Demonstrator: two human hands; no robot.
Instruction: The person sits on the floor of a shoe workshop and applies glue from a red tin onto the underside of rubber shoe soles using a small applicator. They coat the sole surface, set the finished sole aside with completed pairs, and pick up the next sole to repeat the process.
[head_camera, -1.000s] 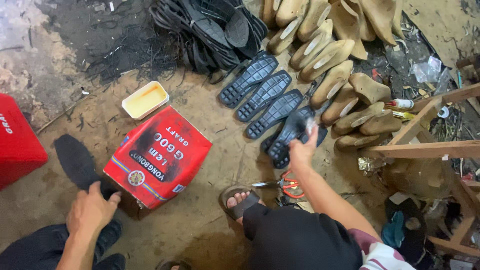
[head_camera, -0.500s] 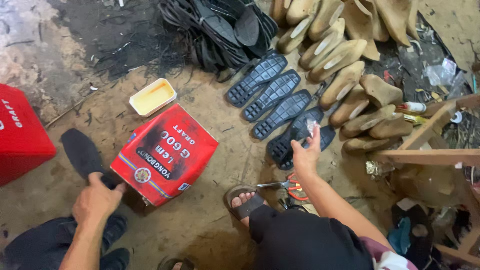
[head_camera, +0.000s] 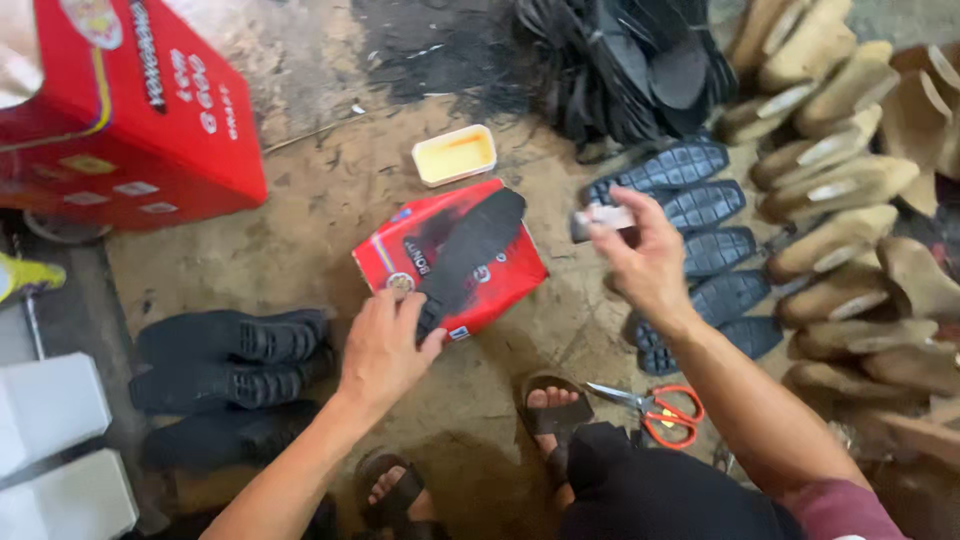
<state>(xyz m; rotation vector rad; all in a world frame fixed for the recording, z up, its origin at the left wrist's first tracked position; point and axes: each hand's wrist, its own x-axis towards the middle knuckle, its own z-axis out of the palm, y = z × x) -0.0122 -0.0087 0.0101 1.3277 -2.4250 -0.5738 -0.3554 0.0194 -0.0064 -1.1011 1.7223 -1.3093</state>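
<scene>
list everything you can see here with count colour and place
black sole: one, black, lying on the small red box, heel end under the left hand
small red box: one, red, floor centre
brush: one, pale handle, in the right hand
glue tray: one, cream with yellow fill, behind the small box
large red box: one, red, top left
treaded soles: about five, black, in a row at right
wooden lasts: many, tan, far right
sole pile: heap, black, top centre
scissors: one, orange handles, floor near the feet
shoes: several, black, lower left
left hand: on the sole
right hand: raised, gripping the brush
</scene>
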